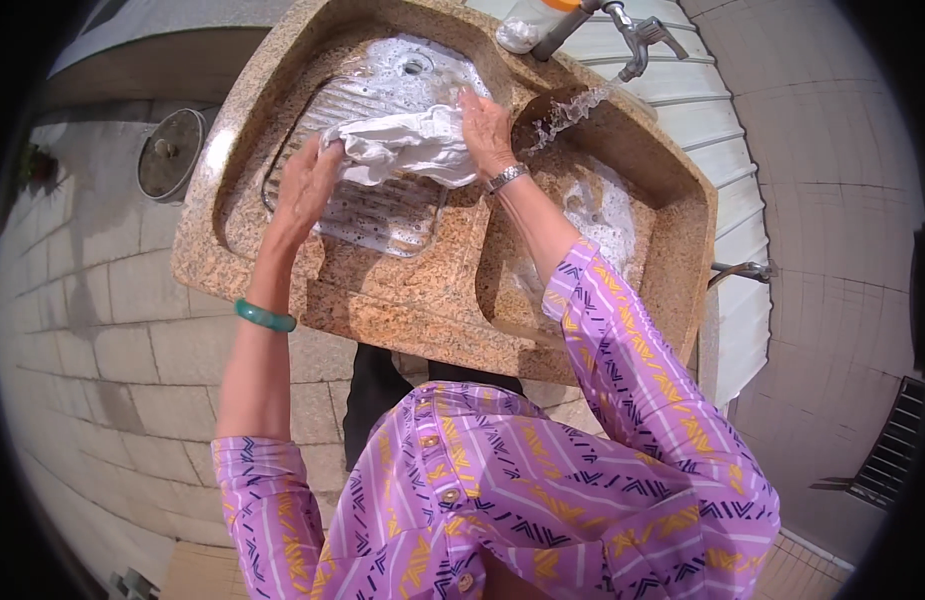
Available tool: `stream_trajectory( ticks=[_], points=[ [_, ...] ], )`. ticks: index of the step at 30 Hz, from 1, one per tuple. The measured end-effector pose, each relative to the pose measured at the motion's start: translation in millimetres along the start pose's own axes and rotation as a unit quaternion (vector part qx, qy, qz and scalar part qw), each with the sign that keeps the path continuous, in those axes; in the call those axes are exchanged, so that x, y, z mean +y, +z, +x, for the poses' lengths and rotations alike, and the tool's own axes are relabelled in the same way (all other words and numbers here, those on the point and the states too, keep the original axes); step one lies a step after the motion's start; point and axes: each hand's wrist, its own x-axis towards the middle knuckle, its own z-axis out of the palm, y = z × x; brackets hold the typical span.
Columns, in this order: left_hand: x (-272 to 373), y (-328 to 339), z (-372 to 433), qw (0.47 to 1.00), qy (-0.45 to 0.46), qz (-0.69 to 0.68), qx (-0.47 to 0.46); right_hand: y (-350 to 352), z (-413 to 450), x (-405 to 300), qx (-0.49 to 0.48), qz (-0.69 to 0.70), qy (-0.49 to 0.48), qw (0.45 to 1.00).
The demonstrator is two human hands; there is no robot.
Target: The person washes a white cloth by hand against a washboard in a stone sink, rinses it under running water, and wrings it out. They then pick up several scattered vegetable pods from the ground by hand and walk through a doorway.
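A wet white cloth [406, 146] stretches between my two hands above the ribbed washboard [380, 217] of a speckled stone laundry sink [402, 300]. My left hand [305, 184] grips its left end, and a green bangle circles that wrist. At the other end my right hand [488, 127] holds the bunched fabric, below it a metal watch band. Suds cover much of the ribbed surface around the drain hole [413, 67]. What the cloth is, a garment or a rag, I cannot tell.
Water [571, 116] runs from a metal tap [642, 45] into the deeper right basin [657, 217], where foam [601, 210] lies. A clear jar [526, 26] with an orange lid stands behind the sink. A round lidded bucket [172, 156] sits on the paved floor [139, 277] to the left.
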Motion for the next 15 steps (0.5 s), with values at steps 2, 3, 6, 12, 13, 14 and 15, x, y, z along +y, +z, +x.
stream_trajectory(
  ticks=[2,3,6,12,13,14,15],
  points=[
    [37.9,20.4,12.5,0.996,0.038,-0.072,-0.042,-61.2,10.5,34.9,0.043,-0.035,0.047,0.997],
    [53.5,39.1,17.2,0.990,0.062,-0.115,-0.059,-83.7,3.9,32.0,0.012,-0.219,0.032,0.975],
    [95.2,105.9,33.1,0.976,0.043,-0.154,-0.147,-129.7,-5.4,38.4,-0.068,-0.220,0.097,0.968],
    [116.8,178.4,61.5,0.950,-0.019,-0.222,-0.220,-158.3,-12.6,6.2,-0.154,0.086,-0.013,0.984],
    [117.8,184.8,65.9,0.942,-0.015,-0.233,-0.242,-160.5,-6.9,10.9,-0.145,0.032,-0.076,0.986],
    [116.0,189.8,70.8,0.933,-0.035,-0.260,-0.248,-163.9,2.7,14.7,-0.127,0.003,-0.045,0.991],
    [111.2,191.4,76.8,0.934,-0.035,-0.257,-0.247,-164.2,13.6,29.5,-0.127,0.006,-0.045,0.991]
  ],
)
